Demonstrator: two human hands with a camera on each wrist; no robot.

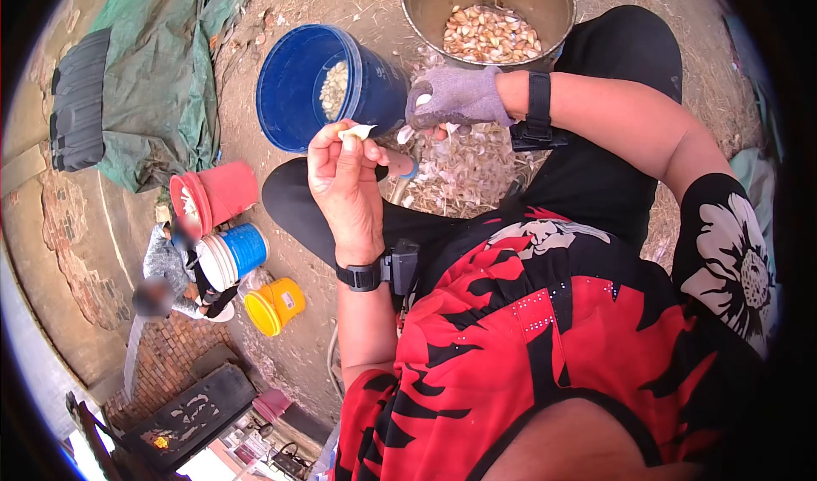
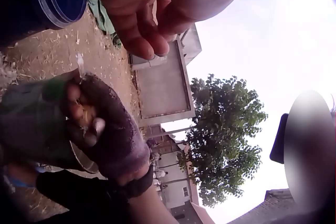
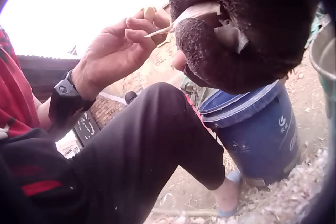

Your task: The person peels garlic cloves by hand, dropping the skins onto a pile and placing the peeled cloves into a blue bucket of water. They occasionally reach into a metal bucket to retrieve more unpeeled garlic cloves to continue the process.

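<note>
In the head view, my bare left hand pinches a pale garlic clove between thumb and fingers, beside the rim of a blue bucket. Peeled cloves lie inside that bucket. My right hand, in a purple-grey glove, is curled round garlic cloves. Papery garlic skin sticks out between its gloved fingers in the right wrist view. Behind the glove, a metal pot holds brownish unpeeled cloves.
Garlic skins cover the ground between my legs. A red bucket, a blue-and-white bucket and a yellow bucket stand off to the left. Another person is near them. A green tarp lies farther off.
</note>
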